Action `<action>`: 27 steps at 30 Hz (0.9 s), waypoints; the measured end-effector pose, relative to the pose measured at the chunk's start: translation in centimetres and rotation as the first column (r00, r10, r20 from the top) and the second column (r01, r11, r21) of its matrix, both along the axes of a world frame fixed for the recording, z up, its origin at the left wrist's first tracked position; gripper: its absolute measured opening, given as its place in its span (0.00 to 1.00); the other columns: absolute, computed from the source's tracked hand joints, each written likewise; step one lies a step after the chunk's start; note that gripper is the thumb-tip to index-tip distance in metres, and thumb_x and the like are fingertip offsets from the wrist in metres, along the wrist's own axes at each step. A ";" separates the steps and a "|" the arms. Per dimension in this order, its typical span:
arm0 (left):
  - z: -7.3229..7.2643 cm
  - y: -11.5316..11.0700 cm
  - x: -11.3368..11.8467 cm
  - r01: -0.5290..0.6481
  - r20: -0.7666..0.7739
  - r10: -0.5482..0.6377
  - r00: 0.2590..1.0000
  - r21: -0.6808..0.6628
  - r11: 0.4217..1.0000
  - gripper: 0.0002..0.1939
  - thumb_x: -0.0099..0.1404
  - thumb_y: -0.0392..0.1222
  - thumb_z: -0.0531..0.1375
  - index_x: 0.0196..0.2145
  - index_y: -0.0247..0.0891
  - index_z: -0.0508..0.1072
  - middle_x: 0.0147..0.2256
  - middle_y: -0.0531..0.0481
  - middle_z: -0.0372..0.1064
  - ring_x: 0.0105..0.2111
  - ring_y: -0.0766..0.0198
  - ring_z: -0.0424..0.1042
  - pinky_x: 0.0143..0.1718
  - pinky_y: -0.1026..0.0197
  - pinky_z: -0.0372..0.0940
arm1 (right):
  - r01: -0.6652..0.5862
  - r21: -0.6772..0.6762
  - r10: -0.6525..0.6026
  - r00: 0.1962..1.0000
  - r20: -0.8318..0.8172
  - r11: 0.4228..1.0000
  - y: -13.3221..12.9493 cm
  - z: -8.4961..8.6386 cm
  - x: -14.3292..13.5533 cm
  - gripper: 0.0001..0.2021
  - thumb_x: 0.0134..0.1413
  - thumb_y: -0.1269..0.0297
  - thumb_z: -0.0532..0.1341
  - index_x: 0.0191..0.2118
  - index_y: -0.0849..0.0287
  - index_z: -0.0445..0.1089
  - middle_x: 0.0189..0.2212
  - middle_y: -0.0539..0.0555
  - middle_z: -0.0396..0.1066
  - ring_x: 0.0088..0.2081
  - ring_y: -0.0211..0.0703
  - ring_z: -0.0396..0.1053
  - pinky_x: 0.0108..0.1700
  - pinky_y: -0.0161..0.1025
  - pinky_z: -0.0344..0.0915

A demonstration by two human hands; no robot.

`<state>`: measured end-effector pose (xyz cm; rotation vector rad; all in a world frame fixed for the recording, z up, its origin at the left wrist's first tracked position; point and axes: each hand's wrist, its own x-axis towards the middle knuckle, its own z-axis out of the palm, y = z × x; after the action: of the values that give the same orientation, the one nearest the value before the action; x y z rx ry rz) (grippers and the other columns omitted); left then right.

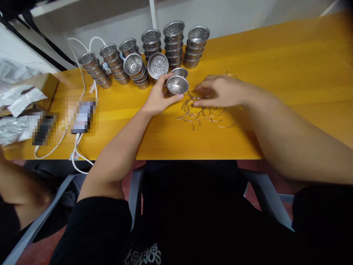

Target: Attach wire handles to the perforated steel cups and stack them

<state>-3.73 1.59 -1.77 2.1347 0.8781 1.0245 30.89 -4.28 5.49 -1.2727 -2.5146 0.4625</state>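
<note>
My left hand (158, 96) grips a small perforated metal cup (176, 86) from its left side, thumb along the near side and fingers behind. The cup's mouth tilts toward me, and another cup's rim (180, 71) shows just behind it. To the right, my right hand (217, 90) hovers low over a loose heap of thin curved metal wires (190, 110). Its thumb and fingers are apart, with no wire plainly between them. Part of the heap is hidden under that hand.
Several stacks of perforated cups (173, 44) stand along the back of the yellow table (289, 73). At left lie a phone (83, 117) with white cables, a dark blurred device (44, 129), plastic bags (13, 129) and a cardboard box (49, 88). Another person's arm (22, 180) is at far left.
</note>
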 end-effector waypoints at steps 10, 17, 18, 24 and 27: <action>-1.9 1.9 -0.3 0.077 0.011 -0.078 0.997 0.034 0.996 0.68 0.65 0.95 0.79 0.84 0.48 0.69 0.75 0.33 0.78 0.73 0.36 0.85 0.79 0.33 0.80 | -0.007 -0.052 0.013 0.993 0.119 0.999 0.2 -0.8 -1.2 0.10 0.80 0.57 0.69 0.56 0.46 0.88 0.55 0.62 0.89 0.55 0.70 0.87 0.64 0.64 0.80; -2.2 2.0 -0.3 0.082 0.051 -0.083 0.995 0.027 0.996 0.68 0.64 0.92 0.82 0.82 0.46 0.72 0.73 0.32 0.78 0.71 0.36 0.86 0.75 0.33 0.85 | 0.007 0.022 -0.011 0.980 0.201 1.000 0.3 -1.4 -1.4 0.09 0.78 0.62 0.66 0.52 0.48 0.86 0.53 0.62 0.90 0.53 0.69 0.87 0.60 0.61 0.81; -2.2 2.0 -0.2 0.078 0.055 -0.080 0.995 0.032 0.996 0.68 0.63 0.92 0.82 0.82 0.46 0.72 0.73 0.32 0.78 0.71 0.36 0.86 0.75 0.32 0.85 | 0.006 0.025 -0.011 0.981 0.196 1.000 0.2 -1.3 -1.4 0.08 0.79 0.63 0.67 0.52 0.48 0.85 0.53 0.62 0.89 0.53 0.69 0.87 0.60 0.60 0.81; -1.9 2.0 0.0 0.049 0.072 -0.050 0.996 0.011 0.999 0.67 0.64 0.91 0.83 0.82 0.46 0.73 0.73 0.33 0.78 0.72 0.36 0.85 0.75 0.31 0.84 | 0.033 -0.002 -0.032 0.985 0.171 0.999 -0.9 0.7 -1.4 0.04 0.81 0.68 0.67 0.52 0.51 0.80 0.56 0.65 0.89 0.55 0.67 0.86 0.62 0.58 0.79; -2.2 2.4 0.1 0.049 0.092 -0.052 0.994 0.031 0.998 0.68 0.61 0.92 0.84 0.80 0.45 0.74 0.73 0.33 0.78 0.73 0.36 0.85 0.74 0.32 0.85 | 0.077 -0.016 -0.074 0.987 0.141 0.997 -1.3 1.7 -1.4 0.04 0.82 0.70 0.69 0.53 0.53 0.80 0.57 0.67 0.89 0.56 0.66 0.84 0.63 0.58 0.77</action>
<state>-3.67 3.99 -3.93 2.1040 0.7658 1.1064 29.54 -5.61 7.17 -1.4507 -2.5696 0.3969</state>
